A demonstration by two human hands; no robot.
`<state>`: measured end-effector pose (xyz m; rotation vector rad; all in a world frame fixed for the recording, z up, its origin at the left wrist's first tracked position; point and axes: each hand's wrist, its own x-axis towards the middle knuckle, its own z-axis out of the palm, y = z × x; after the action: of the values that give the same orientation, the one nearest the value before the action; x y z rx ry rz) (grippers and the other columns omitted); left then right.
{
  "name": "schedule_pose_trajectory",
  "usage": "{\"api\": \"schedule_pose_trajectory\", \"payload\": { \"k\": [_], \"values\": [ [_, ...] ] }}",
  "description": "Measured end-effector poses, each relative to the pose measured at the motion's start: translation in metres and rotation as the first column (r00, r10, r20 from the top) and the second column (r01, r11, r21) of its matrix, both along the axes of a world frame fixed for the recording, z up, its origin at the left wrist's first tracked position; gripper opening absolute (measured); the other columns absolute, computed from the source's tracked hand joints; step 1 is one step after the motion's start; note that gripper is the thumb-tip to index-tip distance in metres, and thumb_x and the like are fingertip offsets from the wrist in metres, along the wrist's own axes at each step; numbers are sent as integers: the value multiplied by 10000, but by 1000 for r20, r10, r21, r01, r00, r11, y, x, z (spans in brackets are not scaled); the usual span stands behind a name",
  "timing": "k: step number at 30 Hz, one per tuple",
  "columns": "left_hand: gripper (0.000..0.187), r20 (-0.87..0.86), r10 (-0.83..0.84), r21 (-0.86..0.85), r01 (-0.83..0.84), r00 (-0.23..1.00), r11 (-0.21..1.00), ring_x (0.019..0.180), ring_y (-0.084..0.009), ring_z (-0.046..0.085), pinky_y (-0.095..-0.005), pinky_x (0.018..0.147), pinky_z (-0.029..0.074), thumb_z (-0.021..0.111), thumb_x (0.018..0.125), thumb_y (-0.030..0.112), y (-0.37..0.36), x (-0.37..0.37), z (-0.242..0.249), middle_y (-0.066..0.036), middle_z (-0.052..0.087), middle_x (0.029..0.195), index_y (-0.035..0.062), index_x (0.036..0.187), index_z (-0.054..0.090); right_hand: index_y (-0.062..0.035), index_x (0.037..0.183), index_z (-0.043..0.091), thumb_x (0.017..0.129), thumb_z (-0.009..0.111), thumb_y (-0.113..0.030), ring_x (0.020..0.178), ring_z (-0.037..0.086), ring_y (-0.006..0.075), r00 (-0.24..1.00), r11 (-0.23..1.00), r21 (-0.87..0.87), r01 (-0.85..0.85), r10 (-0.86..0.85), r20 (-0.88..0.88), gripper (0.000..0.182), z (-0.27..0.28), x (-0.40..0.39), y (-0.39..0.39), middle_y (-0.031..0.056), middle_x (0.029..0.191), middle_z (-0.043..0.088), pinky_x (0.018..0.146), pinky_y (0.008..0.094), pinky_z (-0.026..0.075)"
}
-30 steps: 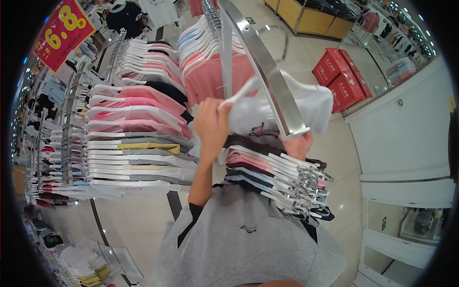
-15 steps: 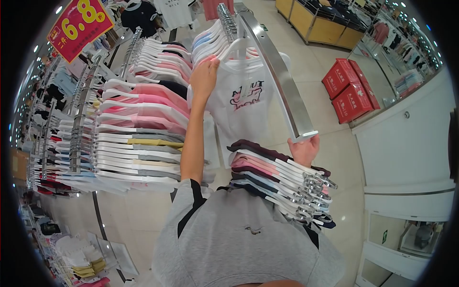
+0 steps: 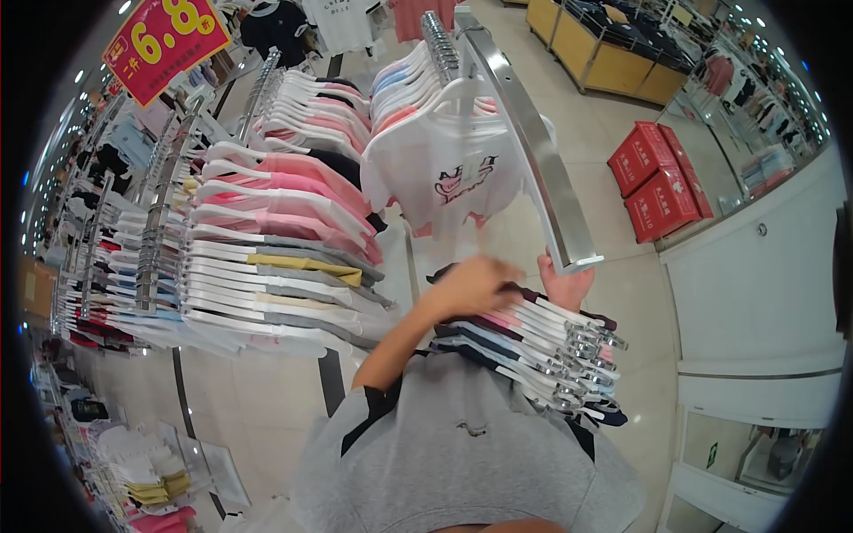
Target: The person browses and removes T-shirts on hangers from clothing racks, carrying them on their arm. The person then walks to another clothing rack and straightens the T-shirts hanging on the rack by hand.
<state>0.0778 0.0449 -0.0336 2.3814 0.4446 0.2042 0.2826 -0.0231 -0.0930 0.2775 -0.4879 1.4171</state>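
My left hand, smeared by motion, is over the upper end of a thick bundle of folded garments on white hangers. Its fingers cannot be made out clearly. The bundle lies against my front, over my right forearm, with metal hooks pointing right; maroon, pink, navy and pale blue cloth shows. My right hand sticks out beyond the bundle, open, with its fingers up beside the end of a metal rail. A white T-shirt with a printed front hangs from that rack, apart from both hands.
To the left, a long row of hung garments fills other rails. Red boxes stand on the floor at right, near a white cabinet. A yellow display bin is farther back, and a red price sign hangs upper left.
My left hand has left the white T-shirt on the rack and come down to the bundle. My right hand has stayed near the rail's end. The view has shifted slightly.
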Motion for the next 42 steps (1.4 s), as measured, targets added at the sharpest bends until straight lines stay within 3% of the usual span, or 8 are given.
{"api": "schedule_pose_trajectory", "payload": {
  "k": [6,14,17,18,21,26,32,42],
  "values": [
    [360,248,17,294,-92,969,951,890,-285,583,-407,763,465,720,776,371,-21,14,-53,-76,576,881,84,968,620,-64,1257,515,1017,411,-229,994,543,205,999,997,-76,13,-15,-33,309,11,-6,6,46,1037,542,978,401,410],
    [329,111,189,-77,-181,976,980,885,-333,625,-422,759,482,697,811,373,-1,19,-34,-122,643,897,70,936,668,-53,1167,549,973,422,-65,1024,557,217,978,953,-302,17,-78,-191,232,-10,-4,7,45,1008,579,1001,416,407],
    [311,53,433,17,-434,900,901,885,-354,637,-430,760,485,638,859,377,17,26,-5,-143,665,924,81,942,687,9,1185,538,969,442,-72,1229,495,255,989,977,-211,8,-39,-144,250,-13,0,6,130,1225,564,1109,416,339],
    [311,53,428,21,-430,902,903,885,-354,637,-430,760,485,638,859,377,22,26,4,-143,665,924,81,942,687,22,1238,524,976,446,-105,1310,433,264,991,982,-139,131,-124,52,301,-7,-3,5,164,1342,510,1144,427,297],
    [329,378,570,85,-640,730,764,898,-357,627,-461,743,470,608,885,402,43,17,32,-136,667,932,87,928,688,28,1349,468,982,458,-165,1411,323,266,999,981,-190,49,-46,21,415,11,-9,-4,161,1490,395,1168,431,261],
    [341,581,566,92,-738,585,668,865,-370,628,-436,729,461,563,943,364,97,-10,50,-153,665,904,39,967,663,12,1361,469,996,441,-200,1373,387,258,1000,994,-107,-15,13,-18,423,-3,-4,-4,145,1438,470,1155,424,279],
    [395,433,674,203,-793,599,574,869,-365,624,-452,729,456,493,966,431,141,-34,38,-136,663,893,68,936,644,-25,1351,492,1009,413,-224,1284,491,245,999,993,-106,-44,40,-36,403,-2,-4,-6,127,1349,562,1115,417,319],
    [350,533,601,206,-780,596,591,876,-363,616,-432,742,457,526,956,385,170,-48,10,-136,664,904,60,973,657,-23,1326,511,1001,436,-220,1261,510,234,999,992,-114,-45,42,-25,388,-10,-3,-1,118,1304,593,1106,410,317]
  ]
}}
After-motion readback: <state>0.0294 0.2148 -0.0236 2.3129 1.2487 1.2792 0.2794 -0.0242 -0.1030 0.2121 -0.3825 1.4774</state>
